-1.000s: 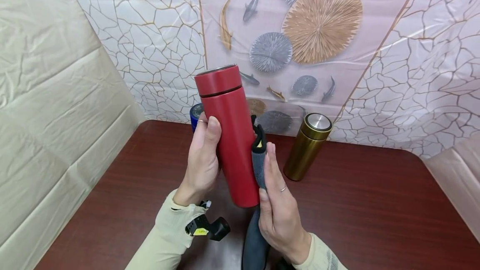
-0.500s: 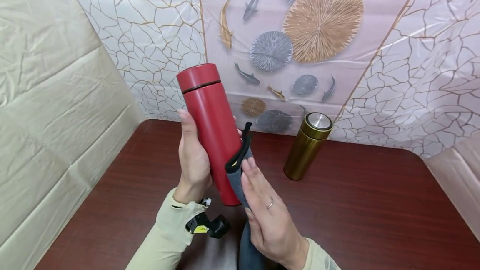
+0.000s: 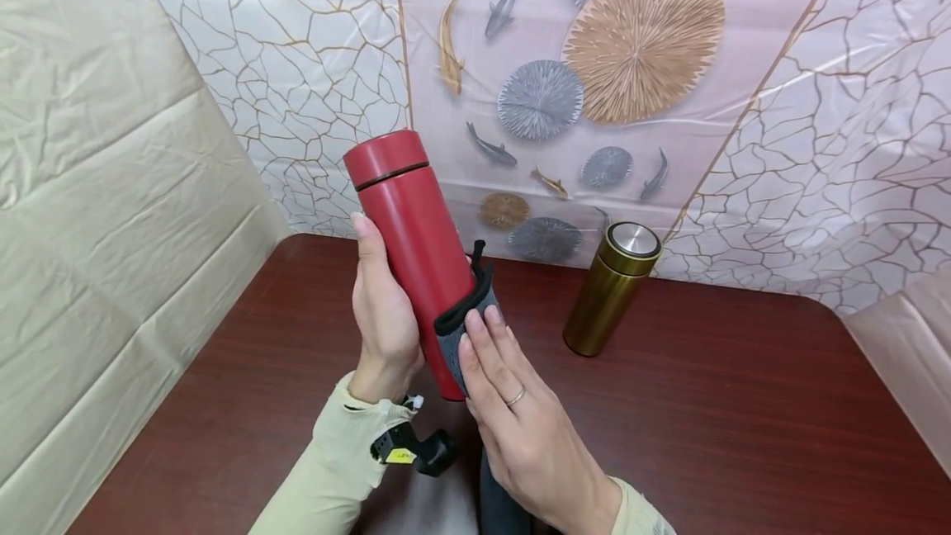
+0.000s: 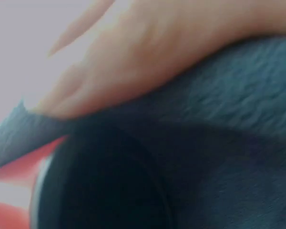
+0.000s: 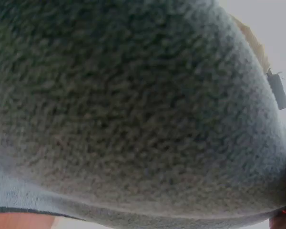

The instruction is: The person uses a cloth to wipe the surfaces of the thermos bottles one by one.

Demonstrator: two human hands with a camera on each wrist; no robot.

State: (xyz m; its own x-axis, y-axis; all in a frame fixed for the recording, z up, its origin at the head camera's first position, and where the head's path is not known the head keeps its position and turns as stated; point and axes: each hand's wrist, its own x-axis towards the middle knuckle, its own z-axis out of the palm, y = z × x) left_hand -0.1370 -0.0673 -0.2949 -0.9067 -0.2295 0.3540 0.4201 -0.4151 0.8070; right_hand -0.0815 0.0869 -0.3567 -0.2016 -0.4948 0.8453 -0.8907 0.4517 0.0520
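In the head view a red vacuum flask (image 3: 416, 246) with a red lid leans to the left above the table. My left hand (image 3: 386, 329) grips it, thumb along the left side and the other fingers mostly hidden behind. A grey cloth (image 3: 451, 353) with black edging lies against the flask's lower right side. My right hand (image 3: 520, 428) presses this cloth on with straight fingers; its thumb is hidden. More of the cloth hangs below that hand. The left wrist view shows fingers (image 4: 133, 62) laid over the cloth, and cloth fills most of the right wrist view.
A gold flask (image 3: 612, 291) with a silver-topped lid stands at the back right of the brown table (image 3: 728, 403). Behind the table hangs a patterned sheet (image 3: 639, 40); a plain cream cloth (image 3: 111, 188) hangs on the left.
The red flask has shifted left and tilts further left, now hiding the blue flask behind it. The cloth and my right hand have moved left, from its side edge onto its front.
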